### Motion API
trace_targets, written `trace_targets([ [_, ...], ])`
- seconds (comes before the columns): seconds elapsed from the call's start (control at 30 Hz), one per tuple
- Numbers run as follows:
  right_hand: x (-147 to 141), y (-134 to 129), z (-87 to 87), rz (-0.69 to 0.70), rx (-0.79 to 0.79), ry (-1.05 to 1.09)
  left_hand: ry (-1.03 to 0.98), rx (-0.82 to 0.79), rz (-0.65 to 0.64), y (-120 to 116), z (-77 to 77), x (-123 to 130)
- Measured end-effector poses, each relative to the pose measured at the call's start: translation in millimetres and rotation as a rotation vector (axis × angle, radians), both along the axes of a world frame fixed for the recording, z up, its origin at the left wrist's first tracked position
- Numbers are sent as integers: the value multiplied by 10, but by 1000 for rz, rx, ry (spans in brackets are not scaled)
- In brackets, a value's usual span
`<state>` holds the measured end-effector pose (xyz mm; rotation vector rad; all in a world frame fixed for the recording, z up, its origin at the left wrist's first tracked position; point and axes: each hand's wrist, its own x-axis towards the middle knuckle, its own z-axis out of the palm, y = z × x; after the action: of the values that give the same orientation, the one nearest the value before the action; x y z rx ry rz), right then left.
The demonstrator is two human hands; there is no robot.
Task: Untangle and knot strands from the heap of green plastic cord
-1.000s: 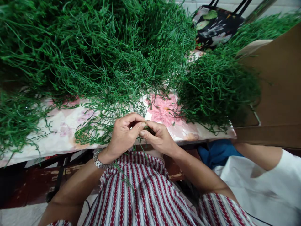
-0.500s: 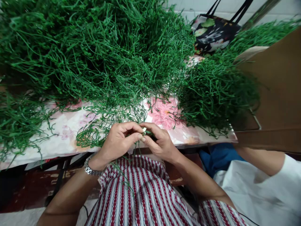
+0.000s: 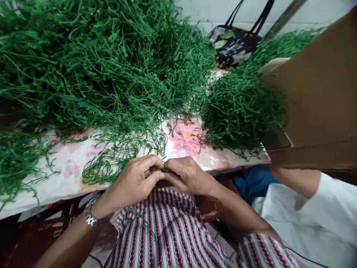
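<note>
One green stem (image 3: 166,170) is in work, unfinished by my judgement; the big heap (image 3: 111,67) beyond it on the table (image 3: 65,150) looks left to do. Whether the smaller pile (image 3: 240,115) at right is finished, I cannot tell. My left fingers (image 3: 153,160) and right fingers (image 3: 173,163) are pinched closed, tips close together, the stem between them, mostly hidden.

Passage: bare tablecloth (image 3: 189,146), near edge. Obstacles: large stem heap (image 3: 111,67) behind; small heap (image 3: 240,115), cardboard box (image 3: 315,100), right edge.
</note>
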<state>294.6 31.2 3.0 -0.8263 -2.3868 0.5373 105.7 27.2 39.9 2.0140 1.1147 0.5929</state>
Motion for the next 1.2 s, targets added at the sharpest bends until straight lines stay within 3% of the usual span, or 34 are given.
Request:
trace_targets([
  [0.13, 71, 2, 68, 85, 47, -116, 111, 41, -88, -16, 14, 33],
  [0.27, 117, -7, 163, 202, 5, -131, 64, 74, -223, -46, -23, 35],
  [0.4, 187, -13, 200, 303, -112, -50, 0, 70, -305, -55, 29, -67],
  [0.5, 271, -2, 197, 293, -273, 55, -24, 30, -249, 3, 112, -157],
  [0.57, 351, 5, 251, 189, -294, 121, -53, -10, -163, 52, 128, -180],
  [0.67, 558, 4, 508, -120, -121, 102, -101, -88, -30, 89, 56, -172],
  [0.73, 773, 16, 773, -425, 129, 50, -147, -121, 48, 87, -26, -168],
  [0.83, 1158, 142, 1118, -1010, 656, -92, -213, -153, 114, 71, -121, -177],
  [0.9, 1399, 336, 1188, -1225, 727, -287, -233, -181, 115, 60, -141, -176],
  [0.97, 1585, 583, 1106, -1259, 614, -441, -234, -218, 111, 49, -135, -167],
  [1.07, 1739, 876, 858, -1084, 341, -592, -251, -266, 141, 31, -114, -158],
  [1.13, 1765, 932, 759, -1020, 254, -602, -292, -296, 179, 24, -106, -163],
  [1.2, 1748, 881, 775, -1024, 258, -594, -368, -334, 232, 29, -96, -168],
])
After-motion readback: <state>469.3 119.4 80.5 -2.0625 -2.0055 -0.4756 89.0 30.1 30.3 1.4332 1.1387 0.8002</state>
